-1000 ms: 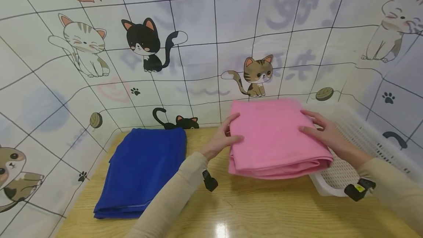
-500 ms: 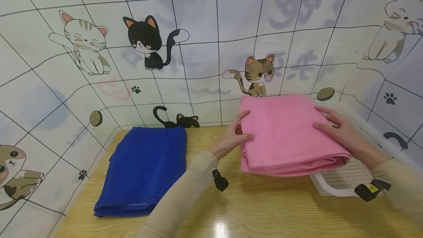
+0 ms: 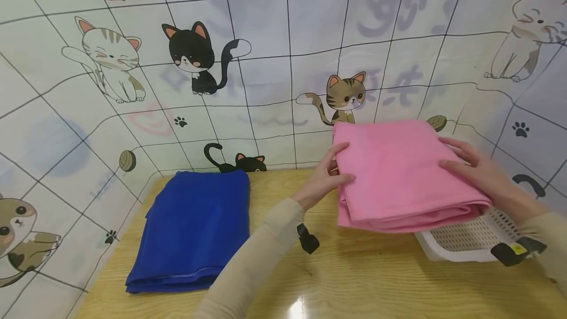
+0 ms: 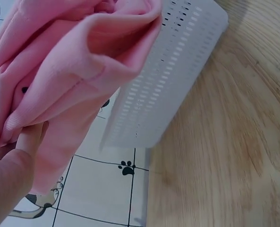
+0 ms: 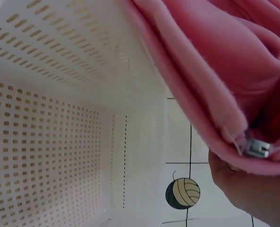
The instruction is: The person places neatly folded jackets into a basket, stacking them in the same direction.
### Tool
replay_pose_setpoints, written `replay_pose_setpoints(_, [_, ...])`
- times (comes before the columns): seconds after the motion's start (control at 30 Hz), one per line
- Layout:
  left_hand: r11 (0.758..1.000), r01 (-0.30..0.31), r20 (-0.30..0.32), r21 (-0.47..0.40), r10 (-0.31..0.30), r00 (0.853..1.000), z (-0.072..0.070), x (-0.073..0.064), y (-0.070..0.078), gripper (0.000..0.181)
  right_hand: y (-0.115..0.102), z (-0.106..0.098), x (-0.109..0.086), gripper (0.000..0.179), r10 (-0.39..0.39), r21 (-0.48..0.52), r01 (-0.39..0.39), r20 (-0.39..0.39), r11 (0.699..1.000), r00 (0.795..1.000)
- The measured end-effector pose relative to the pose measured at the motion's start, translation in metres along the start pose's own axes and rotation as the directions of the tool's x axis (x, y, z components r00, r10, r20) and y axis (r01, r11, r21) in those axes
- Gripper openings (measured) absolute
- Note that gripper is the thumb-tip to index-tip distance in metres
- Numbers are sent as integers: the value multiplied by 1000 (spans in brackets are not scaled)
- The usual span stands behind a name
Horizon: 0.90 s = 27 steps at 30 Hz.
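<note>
A folded pink garment [image 3: 405, 174] is held off the table between my two hands, partly over a white basket. My left hand [image 3: 325, 176] grips its left edge, thumb on top. On the opposite edge my right hand [image 3: 483, 174] holds it the same way, some fingers hidden under the cloth. In the left wrist view the pink garment [image 4: 59, 71] shows loose folds above the left hand [image 4: 12, 175]. A small metal fitting [image 5: 258, 148] shows among its layers in the right wrist view, near the right hand [image 5: 248, 189].
The white perforated basket [image 3: 460, 238] stands at the right of the wooden table [image 3: 283, 279]; its holed floor [image 5: 40, 151] shows in the right wrist view. A folded blue garment [image 3: 195, 230] lies at the left. Behind rises a wall covering [image 3: 266, 82] printed with cats.
Both hands have carried the pink garment to the right and slightly up, farther over the basket. The blue garment and the basket have stayed in place.
</note>
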<state>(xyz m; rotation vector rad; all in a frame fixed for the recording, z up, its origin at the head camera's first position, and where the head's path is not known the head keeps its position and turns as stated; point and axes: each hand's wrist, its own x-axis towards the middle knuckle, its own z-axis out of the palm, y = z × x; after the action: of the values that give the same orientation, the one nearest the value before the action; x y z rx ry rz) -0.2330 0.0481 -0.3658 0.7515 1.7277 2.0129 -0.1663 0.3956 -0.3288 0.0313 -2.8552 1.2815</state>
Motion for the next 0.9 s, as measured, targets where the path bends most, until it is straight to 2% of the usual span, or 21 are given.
replay_pose_setpoints(0.23, [1000,5,22,-8,-5,1000,8,7,5,77,5,-12,1,65,19,23,-19,25,1000,1000])
replay_pose_setpoints(0.4, [997,42,33,-61,-40,999,17,12,4,84,13,-19,3,64,30,34,-32,43,999,999])
replay_pose_setpoints(0.57, [993,69,60,-95,-64,996,29,18,2,89,21,-26,4,65,37,17,-38,26,999,999])
replay_pose_setpoints(0.7, [991,72,96,-111,-61,993,39,20,0,90,27,-32,5,65,27,1,-27,15,1000,1000])
replay_pose_setpoints(0.9, [993,54,140,-107,-39,989,51,25,-3,81,34,-39,3,66,34,-18,-34,13,999,999])
